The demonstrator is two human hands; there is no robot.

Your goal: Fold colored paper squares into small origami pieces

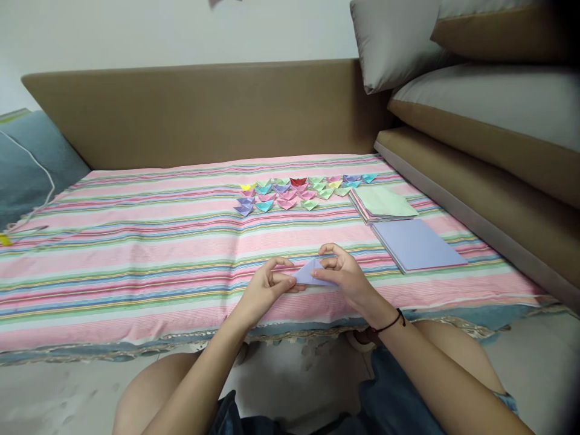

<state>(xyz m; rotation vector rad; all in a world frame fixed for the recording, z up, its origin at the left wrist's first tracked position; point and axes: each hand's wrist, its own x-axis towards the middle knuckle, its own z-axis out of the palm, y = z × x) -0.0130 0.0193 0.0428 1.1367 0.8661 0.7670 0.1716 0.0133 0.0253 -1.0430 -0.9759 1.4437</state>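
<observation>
Between my two hands is a small lavender piece of folded paper (pixel 309 273), shaped like a triangle with its peak up. My left hand (pixel 270 284) pinches its left corner between thumb and fingers. On the other side my right hand (pixel 343 273) grips it, the thumb pressed on the front face and the fingers behind. Part of the paper's right side is hidden by that hand. The paper is held just above the striped cloth (pixel 181 254). Further back on the cloth stand several folded paper boats (pixel 287 204) in rows, in many colours.
To the right lie a stack of lavender paper sheets (pixel 419 244) and a stack topped with pale green sheets (pixel 385 202). Large cushions (pixel 489 103) are piled at the right. A brown backrest (pixel 203 115) closes off the back. A white cable (pixel 38 166) runs at the left.
</observation>
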